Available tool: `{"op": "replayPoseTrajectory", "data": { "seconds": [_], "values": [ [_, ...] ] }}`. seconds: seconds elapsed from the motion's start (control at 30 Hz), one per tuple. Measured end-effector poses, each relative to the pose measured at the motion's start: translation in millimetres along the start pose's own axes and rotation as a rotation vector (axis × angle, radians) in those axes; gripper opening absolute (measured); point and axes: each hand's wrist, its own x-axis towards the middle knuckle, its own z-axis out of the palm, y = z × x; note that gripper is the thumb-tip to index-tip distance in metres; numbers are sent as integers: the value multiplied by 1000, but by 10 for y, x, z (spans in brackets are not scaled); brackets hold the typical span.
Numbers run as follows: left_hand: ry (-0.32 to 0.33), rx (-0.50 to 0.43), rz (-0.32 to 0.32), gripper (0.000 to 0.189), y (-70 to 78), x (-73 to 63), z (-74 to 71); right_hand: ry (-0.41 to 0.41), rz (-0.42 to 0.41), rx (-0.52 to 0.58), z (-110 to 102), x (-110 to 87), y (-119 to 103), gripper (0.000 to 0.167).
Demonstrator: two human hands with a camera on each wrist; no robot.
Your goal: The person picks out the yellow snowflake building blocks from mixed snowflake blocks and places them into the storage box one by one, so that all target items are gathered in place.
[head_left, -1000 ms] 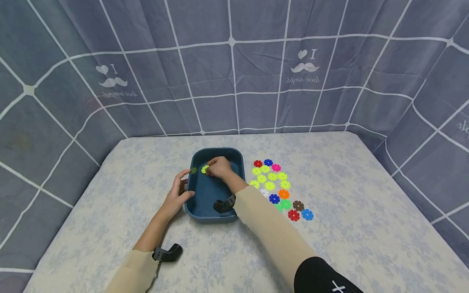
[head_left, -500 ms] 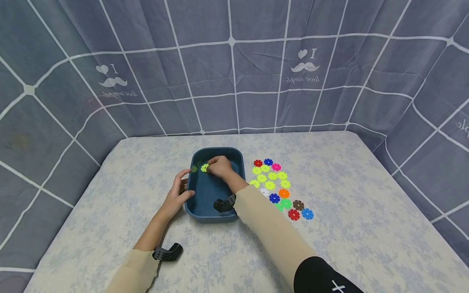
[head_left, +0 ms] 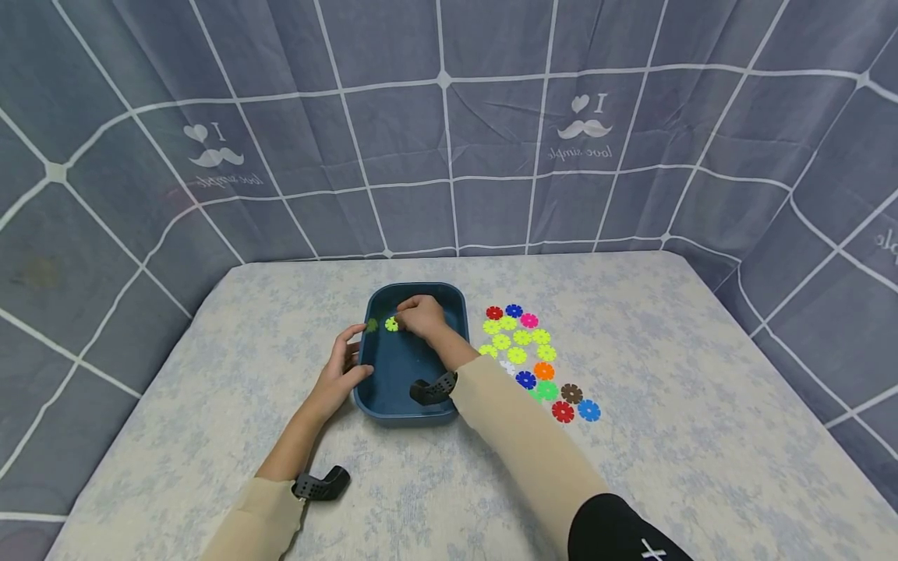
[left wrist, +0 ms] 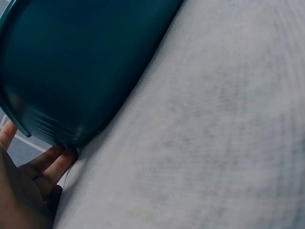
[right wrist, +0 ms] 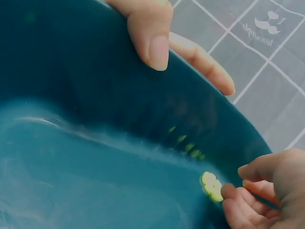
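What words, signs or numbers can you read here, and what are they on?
"I", heart, moustache, "love simple": mirrored, left print on the hanging cloth.
"I", heart, moustache, "love simple": mirrored, right print.
"ple": mirrored, same cloth, cut off by the picture's right edge.
White cross: black part of the right sleeve.
Tub, discs, wrist straps: no readable writing.

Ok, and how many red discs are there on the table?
2. The far red disc lies beside a dark blue disc; the near red disc lies beside a light blue disc. The right sleeve could hide more.
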Motion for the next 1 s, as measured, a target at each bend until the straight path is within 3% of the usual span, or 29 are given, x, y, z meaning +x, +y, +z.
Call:
{"op": "replayPoseTrajectory", "data": {
  "seconds": [0.17,0.37,0.67,1.0],
  "values": [
    [3,2,6,68,2,-6,1,-36,-2,90,-10,-28,-74,19],
    [0,3,7,68,-1,-11,-5,-147,-28,180,-59,-104,-192,25],
    [4,1,1,67,-1,-11,0,-214,-96,212,-246,-286,-354,30],
    [2,-8,18,67,-14,11,0,-239,-172,240,-537,-427,-368,31]
  ]
}}
